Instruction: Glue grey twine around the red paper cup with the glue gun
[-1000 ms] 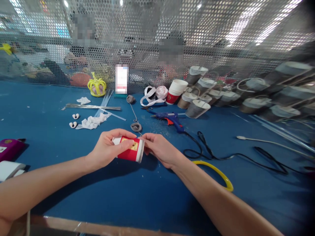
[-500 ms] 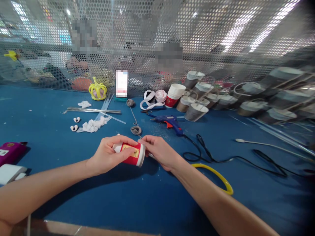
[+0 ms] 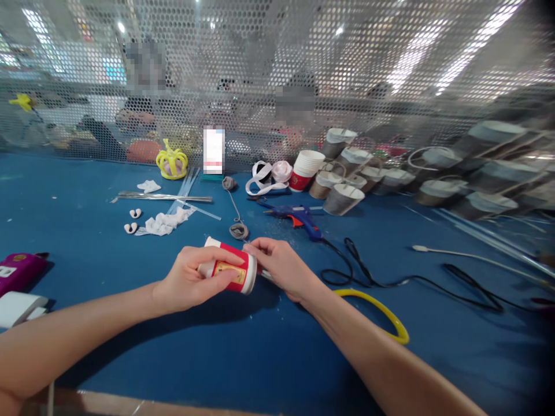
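My left hand (image 3: 188, 280) is wrapped round a red and white paper cup (image 3: 248, 274), which lies tilted on its side with its white rim toward the right. Against that rim, the fingers of my right hand (image 3: 284, 266) are pinched together. A thin pale piece shows under them, but I cannot make out what it is. Just beyond the cup are two grey coiled pieces, a nearer one (image 3: 239, 231) and a farther one (image 3: 229, 184), with a thin grey strand between them.
Behind my right hand lies a blue glue gun (image 3: 303, 219), its black cord (image 3: 390, 282) trailing right. A yellow ring (image 3: 392, 318) sits near my right forearm. Stacked paper cups (image 3: 309, 164) and several grey buckets (image 3: 344, 200) stand at the back right. White crumpled fabric (image 3: 162, 222) lies left.
The cup has turned slightly in my left hand, so more of its upper side and far end shows. My left fingers have shifted a little; my right hand stays at the rim.
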The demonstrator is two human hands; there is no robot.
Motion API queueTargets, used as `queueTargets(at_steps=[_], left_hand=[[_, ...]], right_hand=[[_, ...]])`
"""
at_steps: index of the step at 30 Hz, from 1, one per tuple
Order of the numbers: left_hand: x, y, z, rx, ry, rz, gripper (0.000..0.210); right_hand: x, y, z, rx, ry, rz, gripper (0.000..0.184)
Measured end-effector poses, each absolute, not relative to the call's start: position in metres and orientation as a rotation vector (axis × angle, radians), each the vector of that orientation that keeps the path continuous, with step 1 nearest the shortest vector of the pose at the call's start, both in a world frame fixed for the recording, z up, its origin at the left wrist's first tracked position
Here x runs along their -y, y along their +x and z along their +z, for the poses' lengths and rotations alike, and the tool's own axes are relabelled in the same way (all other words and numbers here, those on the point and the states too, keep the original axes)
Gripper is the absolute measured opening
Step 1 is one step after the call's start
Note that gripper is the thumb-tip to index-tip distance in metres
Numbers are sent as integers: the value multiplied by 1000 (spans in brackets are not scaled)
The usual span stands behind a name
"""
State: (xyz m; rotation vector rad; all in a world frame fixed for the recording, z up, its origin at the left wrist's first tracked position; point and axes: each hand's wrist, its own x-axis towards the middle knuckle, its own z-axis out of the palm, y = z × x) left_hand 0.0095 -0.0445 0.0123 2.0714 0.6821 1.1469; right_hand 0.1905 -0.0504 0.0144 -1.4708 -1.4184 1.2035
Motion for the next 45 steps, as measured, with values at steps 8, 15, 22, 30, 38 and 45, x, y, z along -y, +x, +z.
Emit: queueTargets(at_steps=[8,15,22,30,38,45], left_hand=[[35,7,4,-770,2117,1324,10],[33,9,1,-837,2044,1190,15],[28,10,3,-715,1760,1043,34],[24,11,1,-784,1585,967,30],[24,13,5,-747,1554,972,40],[20,14,1,-726,1346,918,33]], right_hand=[[47,202,18,1291,-1484,1133,39],[57,193,21,1302,-1207,1400,28],[57,193,18,1208,-1232,1424,21],[56,190,16,1202,-1280,1386,19],[56,190,16,1211,-1287,1329,17],[58,192,17,1504,-1405,1046,14]])
